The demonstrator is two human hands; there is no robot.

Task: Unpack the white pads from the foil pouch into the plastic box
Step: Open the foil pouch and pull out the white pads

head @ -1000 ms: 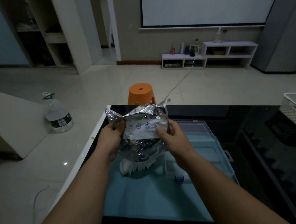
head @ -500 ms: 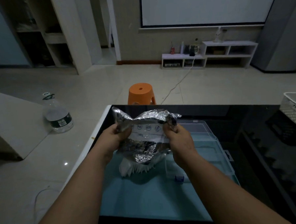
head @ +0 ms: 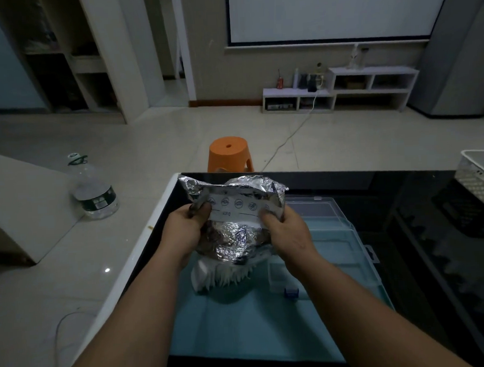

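A crumpled silver foil pouch (head: 237, 228) with a white label is held upside down over the light-blue plastic box (head: 243, 329) on the dark table. My left hand (head: 186, 231) grips its left side and my right hand (head: 285, 231) grips its right side. A stack of white pads (head: 220, 275) sticks out of the pouch's lower opening, its bottom edge down in the box. The upper part of the pads is hidden inside the foil.
A small clear container with a blue piece (head: 290, 290) lies in the box to the right. The box's open lid (head: 317, 207) lies behind. A white basket (head: 482, 182) stands at the table's right; an orange stool (head: 229, 154) and a water bottle (head: 94, 191) are on the floor.
Both hands have squeezed and lowered the pouch a little, flattening its top, and the white pads show slightly further out of the bottom opening.
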